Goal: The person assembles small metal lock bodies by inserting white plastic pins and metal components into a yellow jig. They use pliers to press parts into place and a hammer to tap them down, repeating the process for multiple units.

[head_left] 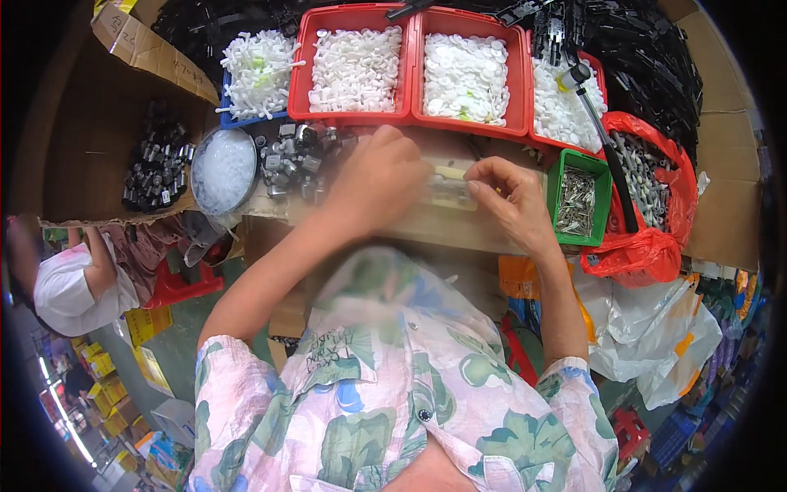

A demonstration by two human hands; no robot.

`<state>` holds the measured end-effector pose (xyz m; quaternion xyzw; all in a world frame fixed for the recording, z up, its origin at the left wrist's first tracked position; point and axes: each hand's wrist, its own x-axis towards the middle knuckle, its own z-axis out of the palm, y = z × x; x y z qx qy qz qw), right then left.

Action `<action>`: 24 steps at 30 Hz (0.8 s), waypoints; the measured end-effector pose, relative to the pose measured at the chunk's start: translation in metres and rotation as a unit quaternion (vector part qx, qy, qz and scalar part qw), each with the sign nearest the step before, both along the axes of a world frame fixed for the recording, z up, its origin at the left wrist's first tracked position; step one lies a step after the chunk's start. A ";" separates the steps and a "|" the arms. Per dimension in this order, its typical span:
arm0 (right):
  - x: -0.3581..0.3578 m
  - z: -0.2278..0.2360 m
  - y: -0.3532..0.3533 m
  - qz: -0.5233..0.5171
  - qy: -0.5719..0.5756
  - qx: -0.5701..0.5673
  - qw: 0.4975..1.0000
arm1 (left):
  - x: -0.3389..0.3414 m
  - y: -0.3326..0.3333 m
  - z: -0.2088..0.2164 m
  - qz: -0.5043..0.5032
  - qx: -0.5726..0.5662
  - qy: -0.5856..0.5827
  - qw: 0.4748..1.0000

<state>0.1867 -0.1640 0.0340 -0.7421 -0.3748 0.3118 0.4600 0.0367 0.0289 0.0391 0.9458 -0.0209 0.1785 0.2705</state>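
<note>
My left hand is over the work surface with its fingers curled, smeared by motion, so its grip cannot be made out. Across from it, my right hand has thumb and fingers bent together in a pinch. Whatever sits between those fingertips is too small to name. Between both hands lies a pale, narrow block on the bench, its outline blurred. To the left of my left hand is a pile of shiny metal and black cylindrical parts. Right of my right hand stands a green bin of small metal pins.
Red bins of white plastic pieces line the back. A blue tray of white stemmed pieces and a clear bowl stand left, beside a cardboard box. A black-handled hammer leans by a red bag of grey parts.
</note>
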 end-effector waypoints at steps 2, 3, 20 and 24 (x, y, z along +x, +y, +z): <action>0.003 -0.001 -0.001 0.015 0.001 -0.009 1.000 | 0.003 -0.004 -0.004 -0.005 -0.004 -0.008 1.000; 0.003 0.000 0.001 0.020 -0.005 -0.007 1.000 | 0.005 -0.005 -0.006 -0.010 -0.009 -0.015 1.000; 0.019 0.003 0.005 0.071 0.003 -0.049 0.996 | 0.009 -0.010 -0.019 -0.005 0.009 -0.050 0.999; 0.022 0.003 0.005 0.077 0.068 -0.042 0.994 | 0.008 -0.011 -0.020 0.001 0.023 -0.047 0.999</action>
